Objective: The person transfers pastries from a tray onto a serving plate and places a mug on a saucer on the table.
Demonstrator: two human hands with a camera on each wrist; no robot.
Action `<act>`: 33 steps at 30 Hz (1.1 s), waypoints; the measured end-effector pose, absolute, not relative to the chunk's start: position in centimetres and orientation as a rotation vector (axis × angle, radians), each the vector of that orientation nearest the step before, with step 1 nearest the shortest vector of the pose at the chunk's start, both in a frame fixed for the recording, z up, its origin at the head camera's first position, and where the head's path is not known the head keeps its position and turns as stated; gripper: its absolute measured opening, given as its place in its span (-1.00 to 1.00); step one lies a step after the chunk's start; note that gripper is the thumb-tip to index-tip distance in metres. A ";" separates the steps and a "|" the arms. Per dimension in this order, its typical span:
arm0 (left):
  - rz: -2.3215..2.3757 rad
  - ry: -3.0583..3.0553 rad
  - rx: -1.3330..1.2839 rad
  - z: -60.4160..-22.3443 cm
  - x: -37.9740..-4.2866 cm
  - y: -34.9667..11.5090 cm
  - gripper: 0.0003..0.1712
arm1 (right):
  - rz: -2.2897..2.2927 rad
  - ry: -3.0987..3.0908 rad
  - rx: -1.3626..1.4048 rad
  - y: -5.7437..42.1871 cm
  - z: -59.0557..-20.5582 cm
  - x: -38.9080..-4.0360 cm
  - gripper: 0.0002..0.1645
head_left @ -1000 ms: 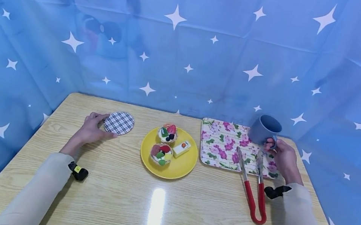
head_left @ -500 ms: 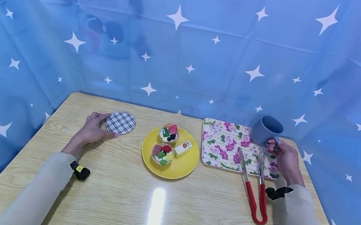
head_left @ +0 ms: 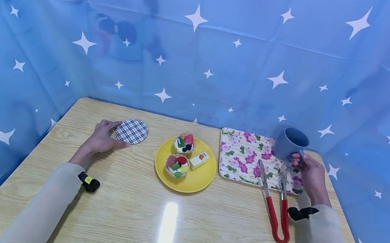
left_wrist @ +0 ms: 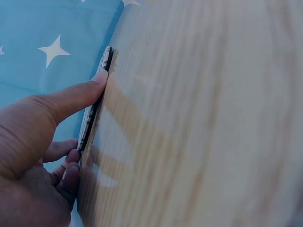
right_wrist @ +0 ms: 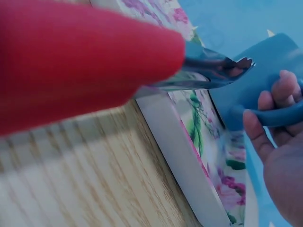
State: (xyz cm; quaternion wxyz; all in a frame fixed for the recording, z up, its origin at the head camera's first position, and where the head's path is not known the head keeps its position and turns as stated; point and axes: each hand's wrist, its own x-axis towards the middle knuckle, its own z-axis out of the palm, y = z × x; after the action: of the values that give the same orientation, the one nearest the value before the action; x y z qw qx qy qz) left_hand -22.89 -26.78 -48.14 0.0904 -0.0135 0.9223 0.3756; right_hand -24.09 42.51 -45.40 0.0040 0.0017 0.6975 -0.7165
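At the table's back left, my left hand (head_left: 102, 138) holds a round checked coaster (head_left: 132, 131) by its edge, thumb on the near side and fingers on the far side. In the left wrist view the coaster (left_wrist: 94, 106) shows edge-on, low over the wood, with the thumb (left_wrist: 97, 78) at its rim. My right hand (head_left: 311, 176) grips the handle of a blue-grey mug (head_left: 285, 145) over the back right of a floral tray (head_left: 227, 169). The right wrist view shows fingers curled through the mug handle (right_wrist: 274, 116). The mug leans slightly.
Red-handled tongs (head_left: 272, 218) lie with metal tips on the tray, close beside my right wrist. A yellow plate (head_left: 202, 180) at the middle bears two fruit tarts (head_left: 177, 166) and a small cake slice (head_left: 199, 160). A starry blue curtain (head_left: 221, 59) stands behind the table.
The mug has moved slightly right and nearer to me in my right hand, its rim tipping a little. The left hand keeps its place at the coaster. The whole head view has shifted slightly.
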 end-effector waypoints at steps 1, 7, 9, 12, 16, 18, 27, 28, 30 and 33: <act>1.120 2.740 -0.039 -48.1 -22.9 -26.8 0.20 | -2.242 2.191 0.021 42.5 -45.4 -24.0 -0.45; 1.140 2.735 -0.030 -48.0 -22.7 -26.8 0.19 | -2.336 2.126 -0.005 42.5 -45.3 -23.3 -0.50; 1.142 2.733 -0.029 -48.0 -22.7 -26.7 0.19 | -2.360 2.115 -0.025 42.5 -45.2 -23.1 -0.51; 1.146 2.731 -0.027 -48.0 -22.6 -26.7 0.18 | -2.327 2.163 -0.010 42.4 -44.9 -22.8 -0.49; 1.151 2.731 -0.020 -48.0 -22.6 -26.7 0.20 | -2.298 2.195 -0.002 42.1 -44.3 -22.5 -0.48; 1.159 2.728 -0.018 -48.0 -22.6 -26.7 0.20 | -2.330 2.170 -0.022 41.9 -44.0 -22.5 -0.49; 1.177 2.721 -0.026 -48.0 -22.5 -26.6 0.21 | -2.393 2.122 -0.110 40.6 -42.8 -21.9 -0.51; 1.176 2.722 -0.028 -47.9 -22.5 -26.6 0.20 | -2.392 2.119 -0.108 40.4 -42.6 -21.8 -0.51; 1.176 2.723 -0.030 -47.9 -22.5 -26.6 0.20 | -2.404 2.099 -0.107 40.1 -42.3 -21.7 -0.53; 1.172 2.725 -0.027 -47.9 -22.5 -26.6 0.19 | -2.415 2.081 -0.114 39.6 -41.9 -21.6 -0.55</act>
State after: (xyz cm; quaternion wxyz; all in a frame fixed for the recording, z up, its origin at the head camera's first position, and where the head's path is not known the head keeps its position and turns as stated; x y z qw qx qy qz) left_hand -22.51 -26.58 -47.93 0.0872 -0.0092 0.9151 0.3937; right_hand -21.58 39.64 -41.91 -0.0244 -0.0357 0.6522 -0.7568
